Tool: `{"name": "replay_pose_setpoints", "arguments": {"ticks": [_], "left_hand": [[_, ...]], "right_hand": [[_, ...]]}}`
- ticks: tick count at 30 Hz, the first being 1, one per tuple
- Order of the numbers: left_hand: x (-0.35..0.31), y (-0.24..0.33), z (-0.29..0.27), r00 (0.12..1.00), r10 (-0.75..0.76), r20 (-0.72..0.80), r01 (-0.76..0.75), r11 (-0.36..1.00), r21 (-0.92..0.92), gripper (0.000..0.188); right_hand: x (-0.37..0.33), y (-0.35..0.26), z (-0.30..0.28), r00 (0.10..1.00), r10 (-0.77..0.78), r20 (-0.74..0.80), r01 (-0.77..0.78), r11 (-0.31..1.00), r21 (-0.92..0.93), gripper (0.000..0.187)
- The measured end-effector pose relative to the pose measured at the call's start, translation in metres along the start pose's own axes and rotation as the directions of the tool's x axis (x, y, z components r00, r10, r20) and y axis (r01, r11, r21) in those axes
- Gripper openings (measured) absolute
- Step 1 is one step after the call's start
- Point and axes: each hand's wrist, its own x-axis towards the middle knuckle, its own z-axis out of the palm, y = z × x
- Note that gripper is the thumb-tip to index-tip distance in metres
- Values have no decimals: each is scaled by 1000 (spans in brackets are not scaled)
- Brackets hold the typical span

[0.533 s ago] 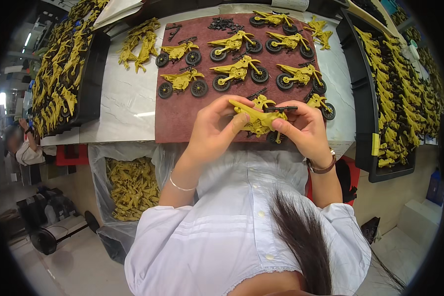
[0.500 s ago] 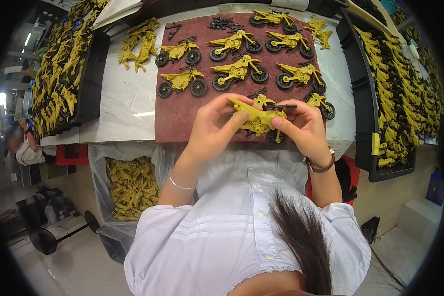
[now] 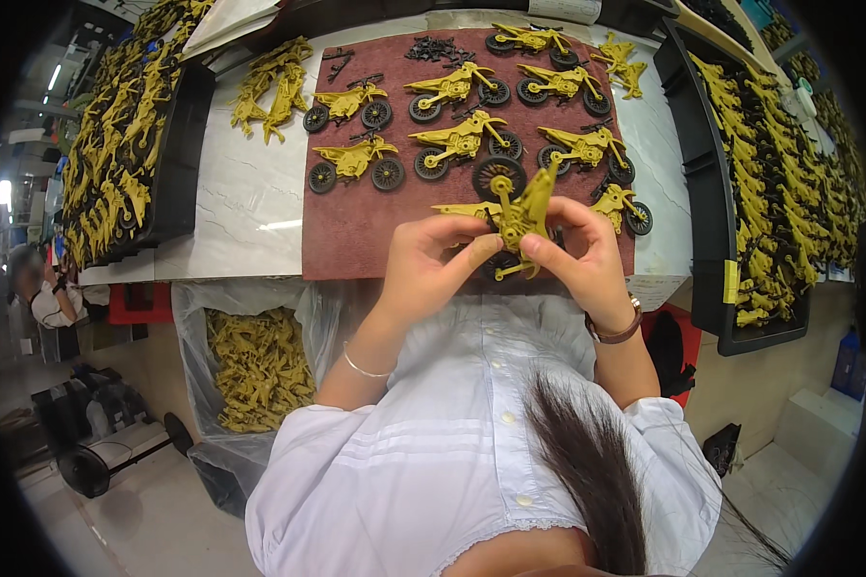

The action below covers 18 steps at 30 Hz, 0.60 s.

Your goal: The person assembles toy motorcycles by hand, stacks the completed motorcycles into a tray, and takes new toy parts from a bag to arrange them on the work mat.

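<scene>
Between my hands, above the front of the dark red mat (image 3: 356, 226), a yellow toy motorcycle (image 3: 526, 216) is held tilted, one black wheel pointing away from me. My right hand (image 3: 587, 260) is closed on its yellow body, thumb on the near side. The fingers of my left hand (image 3: 438, 264) pinch its lower left side; the exact contact is partly hidden. Behind my left fingertips shows the yellow tail of another toy motorcycle (image 3: 462, 209). Several more, such as one yellow motorcycle with two black wheels (image 3: 460, 139), lie on the mat in rows.
Small black parts (image 3: 438, 48) lie at the mat's far edge. Loose yellow bodies (image 3: 269, 91) rest on the white tabletop (image 3: 231, 212). Black crates of yellow pieces stand left (image 3: 178, 159) and right (image 3: 707, 212). A plastic-lined bin (image 3: 197, 356) of yellow parts sits below the table.
The held motorcycle has been turned from lying level to tilted, so a wheel now points away from me. Both hands stay around it, with my left fingers shifted to its lower side.
</scene>
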Motion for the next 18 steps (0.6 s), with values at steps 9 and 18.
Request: {"name": "replay_pose_setpoints", "arguments": {"ticks": [9,18], "left_hand": [[-2,11,-7,998,-30,56,16,974,224,13],[-4,7,-8,994,-93,51,93,996,12,13]], "right_hand": [[-1,-4,5,1000,13,25,-11,997,-80,30],[-5,-3,7,1000,3,24,0,993,-119,27]]}}
